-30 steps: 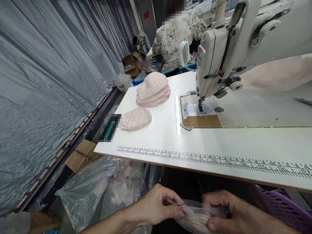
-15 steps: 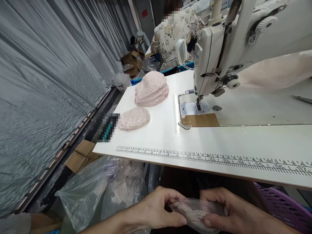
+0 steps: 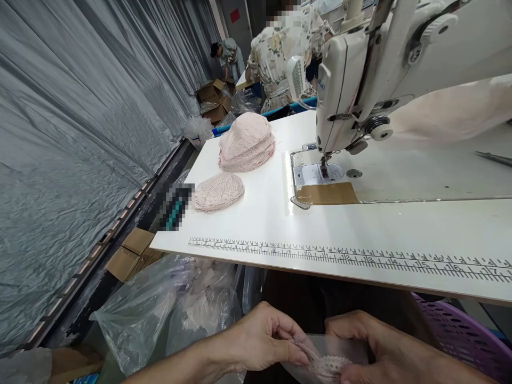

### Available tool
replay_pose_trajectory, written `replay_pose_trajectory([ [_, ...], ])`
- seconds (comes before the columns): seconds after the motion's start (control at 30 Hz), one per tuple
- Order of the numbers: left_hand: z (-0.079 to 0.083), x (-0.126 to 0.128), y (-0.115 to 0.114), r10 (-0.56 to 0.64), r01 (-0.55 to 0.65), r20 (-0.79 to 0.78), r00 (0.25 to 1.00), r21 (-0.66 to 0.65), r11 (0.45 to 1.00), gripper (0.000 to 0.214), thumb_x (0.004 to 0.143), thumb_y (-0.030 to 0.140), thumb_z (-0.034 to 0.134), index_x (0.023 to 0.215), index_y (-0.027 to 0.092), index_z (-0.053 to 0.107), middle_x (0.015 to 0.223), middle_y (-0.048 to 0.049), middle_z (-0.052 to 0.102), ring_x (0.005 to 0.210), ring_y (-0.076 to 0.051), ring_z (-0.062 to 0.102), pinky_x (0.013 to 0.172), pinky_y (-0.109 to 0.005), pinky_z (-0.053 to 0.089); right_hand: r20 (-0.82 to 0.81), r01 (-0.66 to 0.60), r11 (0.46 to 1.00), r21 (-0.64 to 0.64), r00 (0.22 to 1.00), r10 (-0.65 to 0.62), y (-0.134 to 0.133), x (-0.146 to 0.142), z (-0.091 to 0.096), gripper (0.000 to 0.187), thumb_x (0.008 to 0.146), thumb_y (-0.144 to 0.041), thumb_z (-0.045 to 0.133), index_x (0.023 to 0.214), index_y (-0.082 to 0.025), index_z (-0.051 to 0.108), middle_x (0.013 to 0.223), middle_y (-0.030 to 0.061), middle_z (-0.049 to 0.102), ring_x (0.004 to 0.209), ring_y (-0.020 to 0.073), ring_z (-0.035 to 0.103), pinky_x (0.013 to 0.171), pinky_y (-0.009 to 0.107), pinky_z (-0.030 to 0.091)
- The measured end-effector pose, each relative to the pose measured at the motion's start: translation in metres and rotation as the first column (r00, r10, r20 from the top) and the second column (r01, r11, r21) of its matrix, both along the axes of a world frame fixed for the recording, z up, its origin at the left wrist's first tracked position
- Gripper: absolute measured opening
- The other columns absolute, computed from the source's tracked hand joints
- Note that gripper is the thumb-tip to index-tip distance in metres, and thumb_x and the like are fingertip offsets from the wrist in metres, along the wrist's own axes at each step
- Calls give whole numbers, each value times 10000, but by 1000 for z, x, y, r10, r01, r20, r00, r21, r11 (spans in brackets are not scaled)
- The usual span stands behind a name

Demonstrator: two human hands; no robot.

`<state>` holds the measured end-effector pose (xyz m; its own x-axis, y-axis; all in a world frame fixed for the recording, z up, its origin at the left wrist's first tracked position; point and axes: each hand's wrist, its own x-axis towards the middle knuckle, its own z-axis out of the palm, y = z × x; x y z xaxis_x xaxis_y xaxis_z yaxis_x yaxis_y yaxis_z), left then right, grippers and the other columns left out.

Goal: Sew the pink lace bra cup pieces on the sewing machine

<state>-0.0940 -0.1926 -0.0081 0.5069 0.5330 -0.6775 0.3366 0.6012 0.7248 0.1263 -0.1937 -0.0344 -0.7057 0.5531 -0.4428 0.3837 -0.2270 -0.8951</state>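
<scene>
Below the table's front edge, my left hand [image 3: 266, 338] pinches one side of a sheer pale fabric piece with a scalloped lace edge [image 3: 326, 365]. My right hand [image 3: 372, 346] grips the other side, its thumb on the lace, partly cut off by the bottom of the view. Between the hands the lace is bunched and bent. On the white table [image 3: 256, 224] lie a tall stack of pink lace cups [image 3: 247, 143] and, nearer, a lower stack of pale lace pieces [image 3: 219, 192]. The sewing machine [image 3: 340, 96] stands to the right, with nothing under its needle.
A printed ruler [image 3: 344, 257] runs along the table's front edge. Metal scissors or tweezers [image 3: 494, 158] lie far right. Plastic bags [image 3: 136, 314] and a cardboard box [image 3: 132, 253] are at the lower left, a purple basket [image 3: 460, 336] lower right. Two people work behind, one in a floral top [image 3: 280, 58].
My fingers have shifted on the fabric, and the lace between them is more folded and lower in view. The view has moved slightly. The person at the back has straightened somewhat.
</scene>
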Motion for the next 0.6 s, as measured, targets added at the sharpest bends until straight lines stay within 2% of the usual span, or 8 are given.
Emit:
replay_pose_trajectory([
  [0.17, 3, -1, 0, 4, -4, 42, 999, 9, 1000, 199, 651, 172, 675, 836, 154, 747, 684, 0, 651, 606, -85, 548, 706, -232, 452, 12, 17, 999, 31, 1000, -18, -2, -5, 4, 122, 664, -300, 562, 677, -189, 511, 655, -37, 432, 631, 120, 399, 552, 229, 282],
  [0.4, 2, -1, 0, -39, 38, 4, 999, 111, 993, 259, 679, 86, 595, 896, 123, 732, 631, 12, 599, 548, -58, 473, 566, -166, 373, 115, 15, 1000, 15, 993, -16, -7, -2, 1, 124, 672, -253, 557, 782, -197, 549, 750, -25, 516, 697, 137, 476, 581, 216, 335],
  [0.6, 3, -1, 0, -78, 91, -61, 995, 254, 963, 227, 652, 167, 728, 875, 129, 716, 638, 32, 567, 574, -71, 448, 552, -172, 342, 206, -6, 996, 91, 979, -13, -6, -2, -4, 104, 668, -217, 553, 766, -202, 519, 845, -7, 525, 833, 186, 519, 682, 258, 372],
])
